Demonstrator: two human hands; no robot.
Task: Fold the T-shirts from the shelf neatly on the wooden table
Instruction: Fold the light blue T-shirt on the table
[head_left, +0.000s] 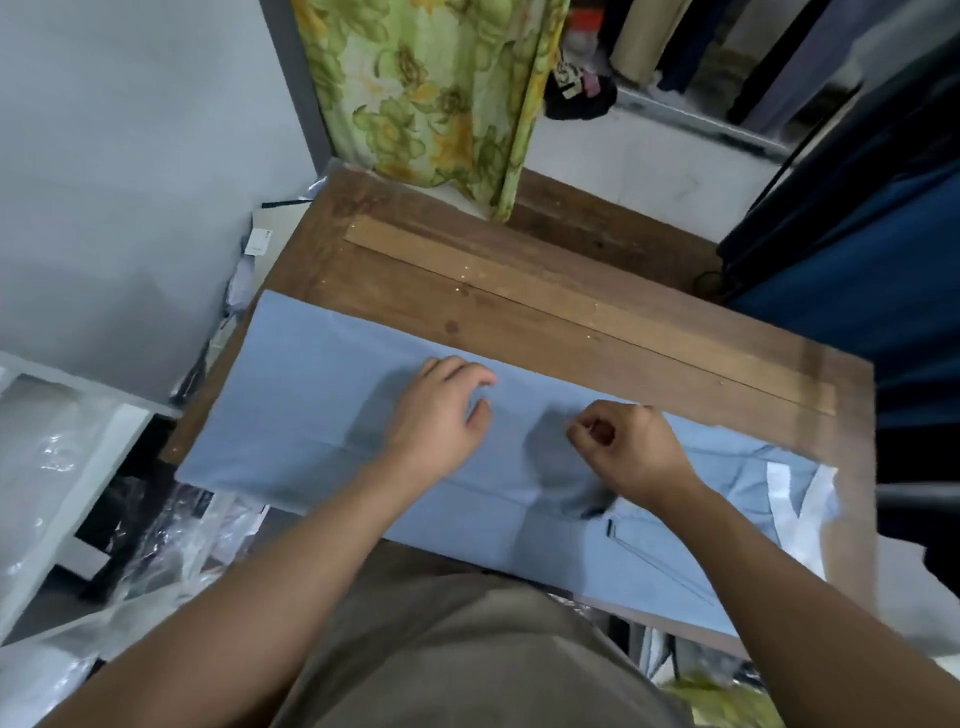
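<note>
A light blue T-shirt (311, 395) lies flat along the near edge of the wooden table (545, 280), folded into a long strip that runs from far left to near right. Its right end shows a white inner lining. My left hand (441, 410) hovers over or rests on the middle of the strip with its fingers curved and apart, holding nothing. My right hand (631, 447) is just to the right of it, fingers curled in a loose fist above the cloth; whether it pinches the fabric is unclear.
A green flowered curtain (431, 88) hangs over the table's far edge. White shelving with clear plastic bags (57, 467) stands at the left. Dark blue garments (857, 270) hang at the right, close to the table's corner. Grey wall at the left.
</note>
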